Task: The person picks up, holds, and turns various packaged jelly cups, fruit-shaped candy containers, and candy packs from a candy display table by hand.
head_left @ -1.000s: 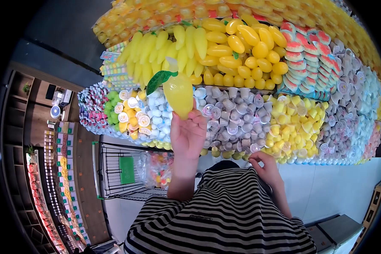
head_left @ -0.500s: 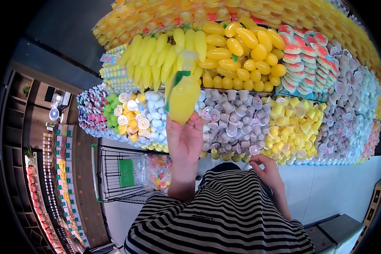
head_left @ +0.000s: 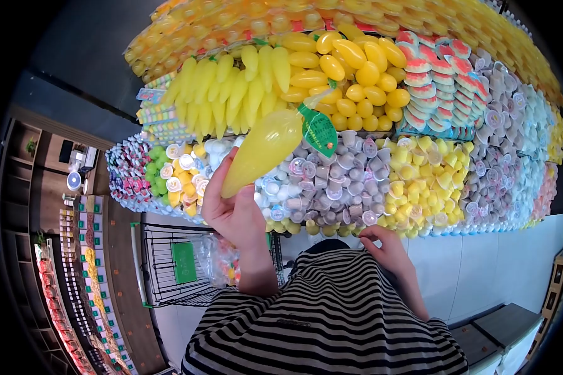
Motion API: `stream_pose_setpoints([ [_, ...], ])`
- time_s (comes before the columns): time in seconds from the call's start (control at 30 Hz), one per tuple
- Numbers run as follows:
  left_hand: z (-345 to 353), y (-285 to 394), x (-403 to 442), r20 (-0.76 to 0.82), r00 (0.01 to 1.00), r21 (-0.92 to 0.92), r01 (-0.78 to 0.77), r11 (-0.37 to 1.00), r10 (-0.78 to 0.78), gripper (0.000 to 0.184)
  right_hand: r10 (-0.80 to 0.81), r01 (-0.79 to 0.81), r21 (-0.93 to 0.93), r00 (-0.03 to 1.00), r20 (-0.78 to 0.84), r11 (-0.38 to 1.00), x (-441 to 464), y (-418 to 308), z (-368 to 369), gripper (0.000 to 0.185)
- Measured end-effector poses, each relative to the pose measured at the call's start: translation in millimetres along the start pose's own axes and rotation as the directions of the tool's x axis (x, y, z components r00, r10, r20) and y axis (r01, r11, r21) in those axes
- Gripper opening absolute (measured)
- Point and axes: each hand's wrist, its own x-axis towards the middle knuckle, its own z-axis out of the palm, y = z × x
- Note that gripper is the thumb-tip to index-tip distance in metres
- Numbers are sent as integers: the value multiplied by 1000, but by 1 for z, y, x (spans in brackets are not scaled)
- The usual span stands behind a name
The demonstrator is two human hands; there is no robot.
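Note:
My left hand (head_left: 234, 215) is closed around the narrow lower end of a yellow fruit-shaped jelly (head_left: 266, 147). The jelly is glossy and held tilted, its wide end up and to the right. A printed green leaf-shaped tag (head_left: 320, 130) hangs at its neck, below a clear spout-like tip. Behind it rises a pile of long yellow fruit-shaped packs (head_left: 222, 87). At the front edge of the display, near my waist, my right hand (head_left: 386, 250) has its fingers loosely bent and apart, with nothing visible in them.
Small grey cups (head_left: 338, 175), yellow cups (head_left: 425, 181) and rounder yellow packs (head_left: 356, 62) are heaped on the display. Red-and-white packs (head_left: 422, 94) stand beside them. A shopping cart (head_left: 159, 250) holding a clear bag (head_left: 216, 259) is at my left. Shelves (head_left: 97, 269) line the far left.
My left hand has moved left and turned the jelly, so its top now leans right. The green tag has swung into full view. My right hand has barely moved.

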Motion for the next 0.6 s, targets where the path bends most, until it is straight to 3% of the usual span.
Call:
stream_pose_setpoints([
  [0.17,-5,3,-1,32,996,151,-89,985,85,49,-17,16,17,1000,15,1000,2,3,3,13],
  [0.37,4,11,1,-59,996,37,-61,997,63,48,-10,10,-3,999,32,1000,5,2,3,13],
  [0.43,-8,15,-2,34,996,7,-84,996,83,44,-1,1,0,999,49,1000,5,1,2,13],
  [0.5,-14,28,-9,56,998,-298,36,954,-20,37,-26,27,-6,998,49,1000,6,0,1,14],
  [0.53,-10,46,-8,65,989,-561,146,815,-133,33,-58,59,-11,997,43,998,6,0,2,14],
  [0.6,-8,48,-13,-7,998,-464,-54,884,58,30,-76,76,-6,996,39,997,9,3,4,15],
])
